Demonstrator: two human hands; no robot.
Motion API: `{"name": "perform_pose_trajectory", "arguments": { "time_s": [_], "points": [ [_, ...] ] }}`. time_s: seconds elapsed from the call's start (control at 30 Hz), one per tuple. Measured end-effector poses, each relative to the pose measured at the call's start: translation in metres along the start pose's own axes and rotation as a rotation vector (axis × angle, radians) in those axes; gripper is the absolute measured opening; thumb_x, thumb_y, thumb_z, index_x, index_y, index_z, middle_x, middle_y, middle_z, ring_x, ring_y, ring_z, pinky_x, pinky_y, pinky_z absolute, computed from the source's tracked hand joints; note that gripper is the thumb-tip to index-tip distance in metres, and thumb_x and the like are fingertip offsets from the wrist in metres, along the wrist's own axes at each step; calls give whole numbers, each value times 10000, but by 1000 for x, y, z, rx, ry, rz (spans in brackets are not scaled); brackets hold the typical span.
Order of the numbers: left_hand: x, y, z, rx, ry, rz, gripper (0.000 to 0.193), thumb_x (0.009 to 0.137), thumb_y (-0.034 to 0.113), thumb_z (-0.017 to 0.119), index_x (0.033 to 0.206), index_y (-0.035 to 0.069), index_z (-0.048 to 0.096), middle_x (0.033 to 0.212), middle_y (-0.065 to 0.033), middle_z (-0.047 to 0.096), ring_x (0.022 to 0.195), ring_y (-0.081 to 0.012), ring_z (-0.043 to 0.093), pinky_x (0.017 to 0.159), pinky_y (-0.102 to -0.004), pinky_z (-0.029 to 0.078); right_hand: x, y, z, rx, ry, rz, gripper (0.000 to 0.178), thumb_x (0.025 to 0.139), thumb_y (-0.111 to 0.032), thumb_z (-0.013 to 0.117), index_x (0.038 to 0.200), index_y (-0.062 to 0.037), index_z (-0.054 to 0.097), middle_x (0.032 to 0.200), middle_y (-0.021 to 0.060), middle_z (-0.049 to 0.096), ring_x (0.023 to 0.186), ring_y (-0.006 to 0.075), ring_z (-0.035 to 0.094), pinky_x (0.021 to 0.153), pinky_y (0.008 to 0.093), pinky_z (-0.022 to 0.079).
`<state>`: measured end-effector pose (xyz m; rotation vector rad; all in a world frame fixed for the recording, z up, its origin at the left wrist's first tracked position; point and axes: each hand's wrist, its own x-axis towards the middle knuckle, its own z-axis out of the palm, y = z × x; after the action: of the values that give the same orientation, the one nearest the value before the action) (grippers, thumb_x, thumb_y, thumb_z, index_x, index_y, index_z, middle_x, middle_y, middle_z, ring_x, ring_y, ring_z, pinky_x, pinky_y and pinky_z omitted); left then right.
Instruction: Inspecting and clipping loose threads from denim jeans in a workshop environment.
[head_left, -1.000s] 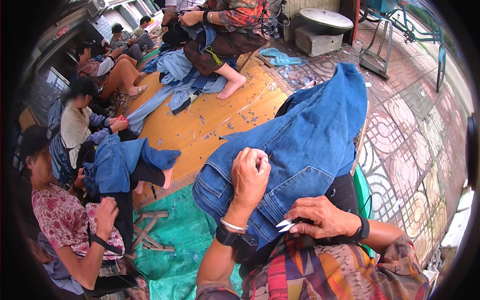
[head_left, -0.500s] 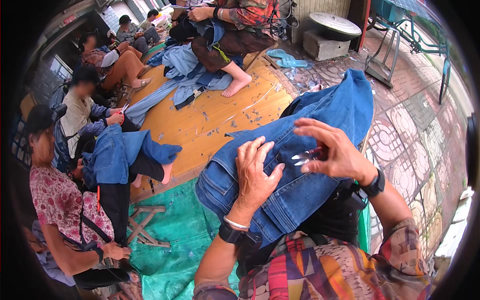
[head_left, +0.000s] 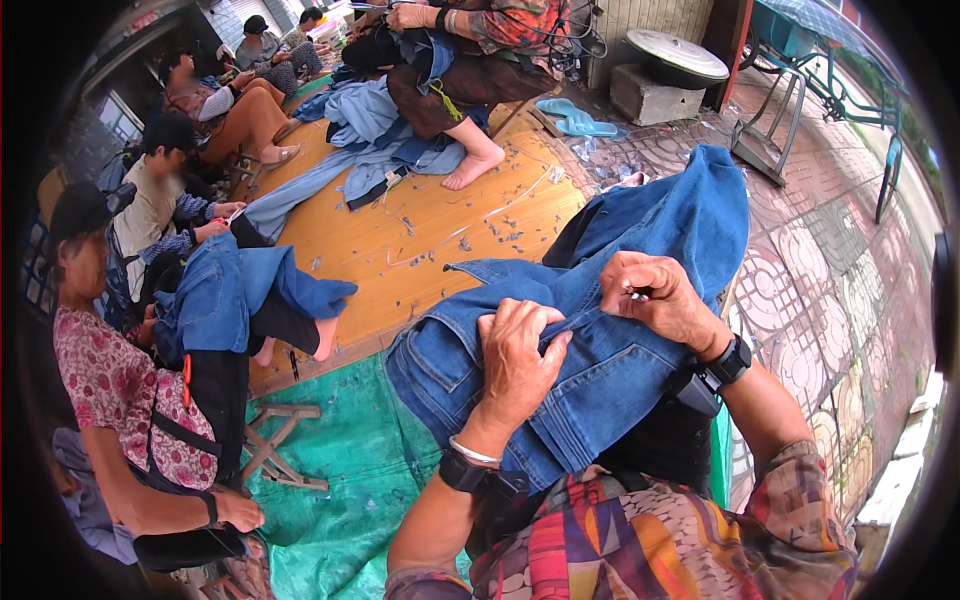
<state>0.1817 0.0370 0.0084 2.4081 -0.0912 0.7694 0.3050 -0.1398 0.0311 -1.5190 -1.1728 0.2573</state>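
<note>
A blue denim garment with stitched pockets lies spread over my lap. My left hand is closed on a fold of it near the middle, thumb and forefinger pinching along a seam. To the right of that, my right hand is curled shut with its fingertips down at the same seam. Small metal thread snips are tucked in the right hand, mostly hidden by the fingers. Whether those fingertips also grip cloth or a thread I cannot tell.
Ahead lies a yellow wooden board strewn with scraps, a green sheet below it. At left a co-worker sits with denim beside a folding stool. Blue slippers, a lidded pan and a tricycle stand farther off.
My right hand has lowered onto the denim and its fingers have closed round the snips. My left hand has gone from spread fingers to pinching the seam.
</note>
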Motion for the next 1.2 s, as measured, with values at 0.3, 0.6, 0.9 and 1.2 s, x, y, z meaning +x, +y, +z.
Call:
{"name": "perform_pose_trajectory", "arguments": {
  "time_s": [0.3, 0.6, 0.9, 1.2],
  "points": [
    [3, -4, -2, -124, 9, -56, 216, 660, 88, 762, 826, 61, 625, 810, -46, 622, 824, -218, 573, 741, -330, 379, -3, -31, 14, -191, 120, 55, 308, 633, 93, 685, 895, -48, 605, 947, 61, 563, 816, 184, 572, 695, 282, 462],
    [6, -7, -9, -344, 4, -198, 185, 767, 21, 661, 949, 23, 628, 818, -63, 640, 764, -165, 605, 716, -292, 460, 3, -30, 32, -445, 99, -110, 421, 569, 98, 663, 954, -57, 590, 895, 79, 562, 797, 252, 601, 633, 316, 483],
    [0, -17, -7, -783, -46, -377, 312, 802, -29, 584, 1111, 8, 563, 919, -120, 667, 842, -212, 652, 776, -312, 492, 14, -19, 51, -618, 87, -168, 354, 559, 68, 666, 887, -58, 627, 845, 61, 560, 756, 265, 595, 606, 350, 489],
    [1, -14, -15, -687, -97, -324, 295, 779, -9, 682, 1068, -16, 619, 1036, -70, 658, 950, -119, 605, 872, -274, 472, 22, -19, 48, 327, 348, 341, 113, 840, -2, 641, 739, -27, 595, 674, -65, 535, 686, 46, 493, 596, 226, 401]
  ]
}}
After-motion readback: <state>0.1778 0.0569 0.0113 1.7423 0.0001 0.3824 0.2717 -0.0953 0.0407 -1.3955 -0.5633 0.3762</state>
